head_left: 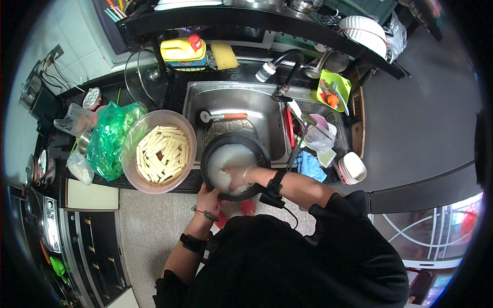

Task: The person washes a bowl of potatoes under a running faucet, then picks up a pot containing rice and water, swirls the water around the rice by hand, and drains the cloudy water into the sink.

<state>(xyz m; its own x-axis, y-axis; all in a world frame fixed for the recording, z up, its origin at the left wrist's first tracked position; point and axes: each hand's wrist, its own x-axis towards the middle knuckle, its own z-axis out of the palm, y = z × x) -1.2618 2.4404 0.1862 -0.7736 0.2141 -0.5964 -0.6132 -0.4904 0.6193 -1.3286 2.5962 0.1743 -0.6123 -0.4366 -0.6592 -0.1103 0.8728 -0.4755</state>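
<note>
A dark round pot (206,164) is held at the front edge of the sink, with white rice (221,179) in cloudy water (233,152) inside it. My left hand (208,196) is closed on the pot's near left rim. Inside the pot, my right hand (240,177) reaches down into the rice; its fingertips are sunk in the rice and water, so their shape is hidden. Behind the pot, an orange-handled spoon or ladle (231,116) lies in the steel sink (226,92).
Left of the pot stands a translucent tub (191,136) of pale cut sticks, beside a green plastic bag (108,141). A black faucet (292,54) rises behind the sink. Stacked containers (321,133), a blue cloth (310,166) and white bowls (354,167) sit to the right. A dish shelf (231,18) hangs above.
</note>
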